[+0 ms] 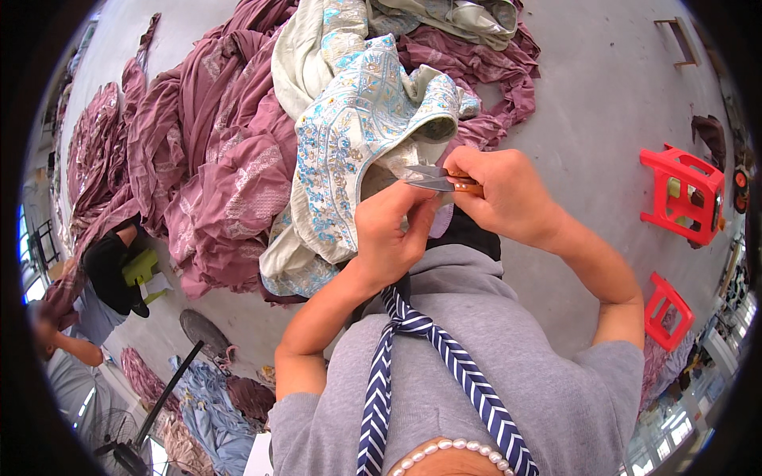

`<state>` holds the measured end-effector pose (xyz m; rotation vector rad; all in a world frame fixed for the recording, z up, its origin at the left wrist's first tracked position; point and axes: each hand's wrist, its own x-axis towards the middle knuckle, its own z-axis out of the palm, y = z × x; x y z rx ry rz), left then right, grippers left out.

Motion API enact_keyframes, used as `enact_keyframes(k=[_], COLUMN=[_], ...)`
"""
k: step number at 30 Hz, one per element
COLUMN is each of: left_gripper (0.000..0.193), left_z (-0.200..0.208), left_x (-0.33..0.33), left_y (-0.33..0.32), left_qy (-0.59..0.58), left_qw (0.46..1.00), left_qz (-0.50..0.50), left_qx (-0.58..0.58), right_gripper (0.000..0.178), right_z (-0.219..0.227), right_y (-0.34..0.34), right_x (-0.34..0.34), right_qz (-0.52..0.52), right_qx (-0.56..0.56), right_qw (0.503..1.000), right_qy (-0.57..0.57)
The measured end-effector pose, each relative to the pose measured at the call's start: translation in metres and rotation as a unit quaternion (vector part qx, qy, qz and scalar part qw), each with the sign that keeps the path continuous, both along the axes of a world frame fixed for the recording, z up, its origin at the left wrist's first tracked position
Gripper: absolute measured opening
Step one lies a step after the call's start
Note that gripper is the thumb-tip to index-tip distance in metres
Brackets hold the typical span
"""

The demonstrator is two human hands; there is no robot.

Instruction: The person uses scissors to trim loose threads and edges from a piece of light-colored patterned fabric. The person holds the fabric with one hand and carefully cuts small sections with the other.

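Observation:
Thread snips with pointed metal blades and an orange-brown handle are gripped in my right hand. Their blades point left and their tips come close to my left hand. The left thumb and fingers are pinched together just below the blades; what is between them is hidden or too small to name. Behind both hands, a cream cloth with blue floral embroidery lies bunched over my lap and the heap ahead. Part of its folded edge passes behind the left hand.
Mauve cloth is piled ahead and to the left. Two red plastic stools are on the grey floor at right. On the left sits another person, with a black fan and blue cloth nearer me.

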<state>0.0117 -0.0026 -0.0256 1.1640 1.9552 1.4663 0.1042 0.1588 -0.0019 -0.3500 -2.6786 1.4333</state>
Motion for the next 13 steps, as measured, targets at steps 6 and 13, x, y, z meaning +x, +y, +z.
enact_keyframes(k=[6,13], left_gripper=[0.01,0.021], left_z=[0.005,0.009], left_x=[0.002,-0.017], left_y=[-0.004,0.001], left_qy=[-0.347,-0.272], left_qw=[0.936,0.954], left_qz=[0.046,-0.027], left_qx=[-0.041,-0.123], right_gripper=[0.011,0.012], right_z=[-0.017,-0.006], right_y=[-0.011,-0.009], right_x=[0.011,0.014], right_qz=[-0.155,-0.109], right_qx=[-0.253,-0.218], right_qw=[0.954,0.967], right_qy=[-0.052,-0.075])
